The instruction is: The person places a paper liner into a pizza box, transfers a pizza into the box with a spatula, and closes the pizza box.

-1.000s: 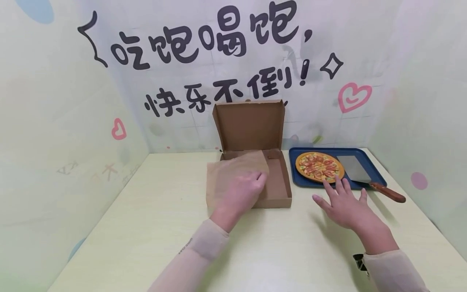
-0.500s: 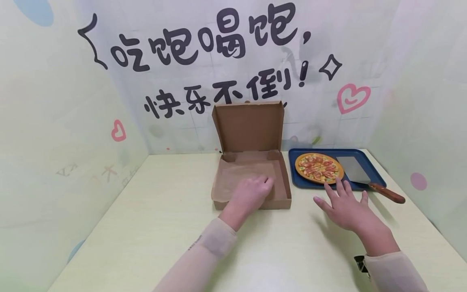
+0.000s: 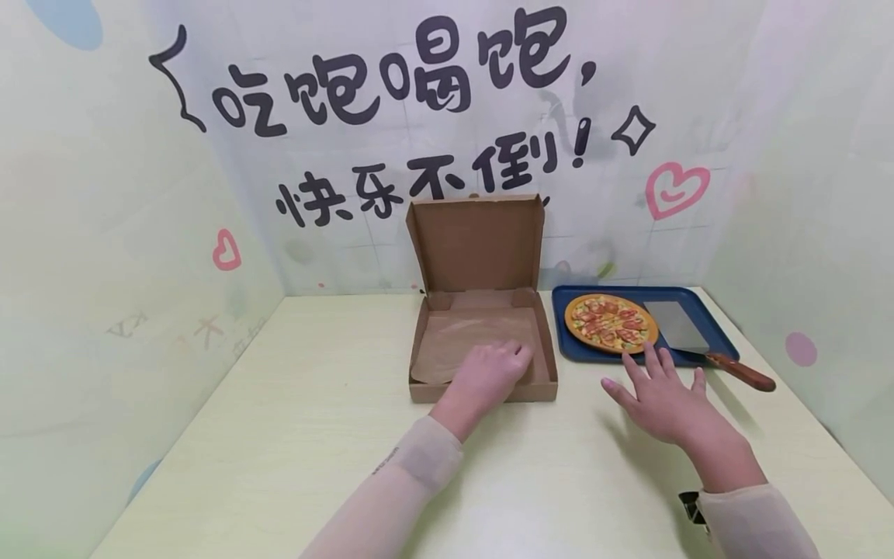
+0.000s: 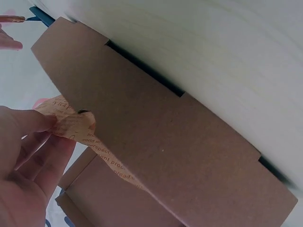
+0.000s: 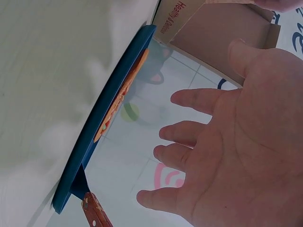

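My left hand [image 3: 485, 376] pinches the near edge of a sheet of brown printed paper [image 4: 71, 124] between thumb and fingers, as the left wrist view shows. Most of that paper lies inside a lidded cardboard pizza box [image 3: 482, 393], whose lid stands raised at the back. My right hand [image 3: 660, 400] hovers with fingers spread in front of a blue tray [image 3: 573, 353], holding nothing. On the tray sit a round pizza [image 3: 611, 322] with a yellow rim and a flat metal pizza server [image 3: 676, 324], its wooden handle reaching past the tray's front edge.
A pale wooden table [image 3: 293, 435] carries everything. White printed walls close in the back and both sides; the back wall [image 3: 335, 248] stands right behind the box. The tray is just to the right of the box.
The paper, earlier sticking out over the box's left side, has come down inside the box. My left hand has moved slightly right with it. The right hand has stayed almost still.
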`<action>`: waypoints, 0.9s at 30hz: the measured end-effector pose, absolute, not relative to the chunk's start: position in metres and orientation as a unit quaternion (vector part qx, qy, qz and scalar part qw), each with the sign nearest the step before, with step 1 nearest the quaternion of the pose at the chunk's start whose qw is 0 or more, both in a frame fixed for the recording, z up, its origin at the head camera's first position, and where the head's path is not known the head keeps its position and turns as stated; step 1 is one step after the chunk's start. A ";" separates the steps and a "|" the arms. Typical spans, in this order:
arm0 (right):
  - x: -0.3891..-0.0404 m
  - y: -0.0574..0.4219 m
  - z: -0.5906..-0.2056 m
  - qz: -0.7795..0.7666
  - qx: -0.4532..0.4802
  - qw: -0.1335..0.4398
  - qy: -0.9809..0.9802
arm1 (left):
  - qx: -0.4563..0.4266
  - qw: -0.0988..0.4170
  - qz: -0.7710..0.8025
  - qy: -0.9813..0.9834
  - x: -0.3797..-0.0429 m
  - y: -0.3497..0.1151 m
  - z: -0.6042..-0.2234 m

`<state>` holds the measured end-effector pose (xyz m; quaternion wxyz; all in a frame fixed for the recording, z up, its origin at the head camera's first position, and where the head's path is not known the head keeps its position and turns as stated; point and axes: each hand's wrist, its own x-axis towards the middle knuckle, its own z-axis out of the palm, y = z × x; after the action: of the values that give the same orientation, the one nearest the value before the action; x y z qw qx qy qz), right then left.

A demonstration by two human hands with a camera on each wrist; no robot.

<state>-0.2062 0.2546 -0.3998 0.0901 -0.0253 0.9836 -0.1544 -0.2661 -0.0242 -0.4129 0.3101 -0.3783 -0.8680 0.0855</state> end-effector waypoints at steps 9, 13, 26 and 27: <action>-0.205 0.257 -0.402 -0.158 -0.026 0.100 0.982 | -0.380 0.246 0.081 -0.888 -0.272 -0.018 -0.420; -0.206 0.259 -0.403 -0.157 -0.024 0.100 0.982 | -0.384 0.237 0.071 -0.890 -0.273 -0.014 -0.420; -0.206 0.262 -0.402 -0.153 -0.019 0.098 0.983 | -0.361 0.234 0.088 -0.899 -0.273 -0.005 -0.419; -0.206 0.262 -0.402 -0.153 -0.019 0.099 0.983 | -0.359 0.236 0.092 -0.898 -0.273 -0.005 -0.419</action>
<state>-0.2059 0.2619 -0.4016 0.0985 -0.0193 0.9831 -0.1533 -0.2727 -0.0047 -0.4186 0.2361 -0.3594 -0.8982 0.0919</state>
